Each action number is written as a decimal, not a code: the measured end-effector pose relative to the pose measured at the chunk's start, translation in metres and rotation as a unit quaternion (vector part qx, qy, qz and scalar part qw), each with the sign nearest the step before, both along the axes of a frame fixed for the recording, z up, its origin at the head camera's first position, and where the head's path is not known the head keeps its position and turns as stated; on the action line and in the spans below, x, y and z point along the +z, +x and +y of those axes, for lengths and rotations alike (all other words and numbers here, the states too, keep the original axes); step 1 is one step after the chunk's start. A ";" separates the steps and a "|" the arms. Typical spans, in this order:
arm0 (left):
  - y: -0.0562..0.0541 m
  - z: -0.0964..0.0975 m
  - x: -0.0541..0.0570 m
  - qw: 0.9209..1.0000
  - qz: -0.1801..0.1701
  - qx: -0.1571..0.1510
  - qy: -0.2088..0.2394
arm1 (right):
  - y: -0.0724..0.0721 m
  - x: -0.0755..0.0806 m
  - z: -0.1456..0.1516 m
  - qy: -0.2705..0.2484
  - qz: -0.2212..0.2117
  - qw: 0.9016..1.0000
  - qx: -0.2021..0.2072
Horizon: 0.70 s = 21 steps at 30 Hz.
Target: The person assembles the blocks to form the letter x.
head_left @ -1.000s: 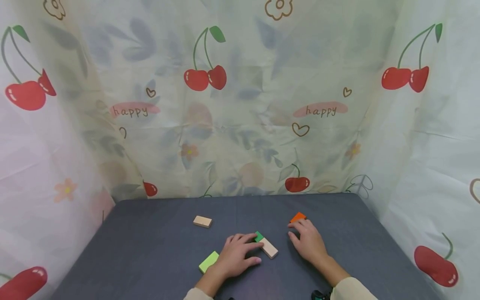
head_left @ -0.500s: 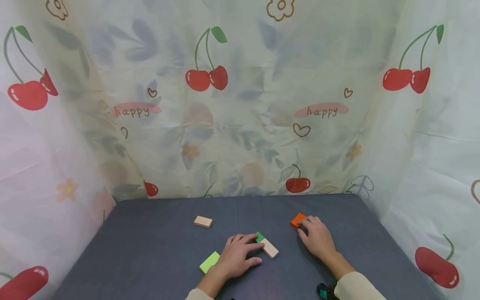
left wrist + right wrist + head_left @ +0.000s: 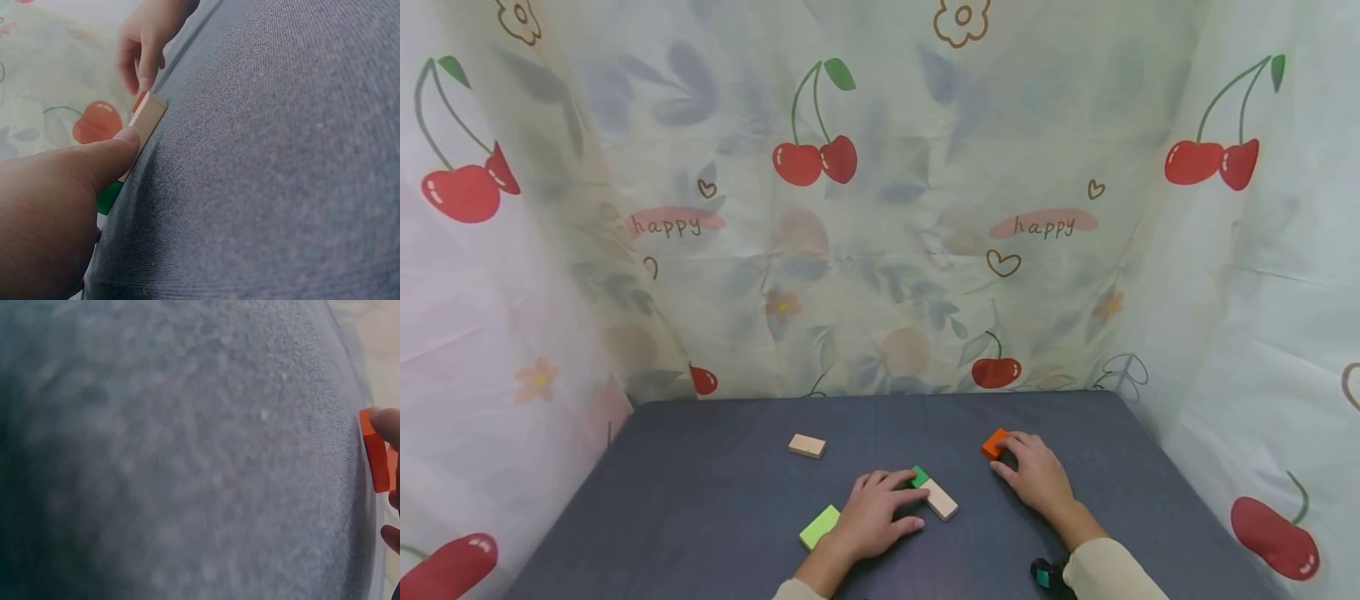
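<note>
On the dark grey table, my left hand (image 3: 872, 517) lies with fingers extended, fingertips at a green block (image 3: 920, 476) and at the end of a pale wooden block (image 3: 940, 500) lined up against it. Its thumb points toward the wooden block and overlaps it in the left wrist view. My right hand (image 3: 1039, 473) pinches a flat orange block (image 3: 993, 444) at the far right; its fingers cover the block's right side. In the right wrist view the thumb sits on one end of the orange block (image 3: 374, 450), with fingertips by the other end.
Beside the left wrist lies a lime green block (image 3: 820, 527), partly hidden by it. Another pale wooden block (image 3: 807, 446) rests farther back on the left. Behind the table (image 3: 700, 483) and on both sides hangs a cherry-print curtain (image 3: 880, 292).
My right hand has shifted to the right along the orange block, then settled with thumb and fingers around it. The left hand stays in place.
</note>
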<state>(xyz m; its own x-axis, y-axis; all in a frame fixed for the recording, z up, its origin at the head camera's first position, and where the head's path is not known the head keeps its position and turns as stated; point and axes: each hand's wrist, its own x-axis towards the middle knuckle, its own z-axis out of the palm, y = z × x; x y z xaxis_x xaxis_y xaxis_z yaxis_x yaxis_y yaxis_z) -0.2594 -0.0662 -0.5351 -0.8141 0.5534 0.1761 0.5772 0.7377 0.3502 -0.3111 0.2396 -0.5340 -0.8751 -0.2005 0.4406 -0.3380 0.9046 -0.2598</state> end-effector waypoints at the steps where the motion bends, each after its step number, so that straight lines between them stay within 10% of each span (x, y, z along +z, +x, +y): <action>1: 0.000 0.000 0.000 1.000 0.001 0.000 -0.001 | 0.000 0.000 0.000 0.000 -0.004 1.000 0.002; 21: -0.001 -0.001 -0.001 1.000 0.010 -0.001 -0.023 | -0.012 -0.004 0.001 0.046 -0.141 0.988 0.034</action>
<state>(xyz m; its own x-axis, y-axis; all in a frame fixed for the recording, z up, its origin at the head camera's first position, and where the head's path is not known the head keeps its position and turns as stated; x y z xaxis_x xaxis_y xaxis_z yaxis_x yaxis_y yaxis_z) -0.2604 -0.0673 -0.5363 -0.8094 0.5631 0.1665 0.5854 0.7517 0.3037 -0.3235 0.2410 -0.5382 -0.9439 -0.2905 0.1573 -0.3240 0.9068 -0.2696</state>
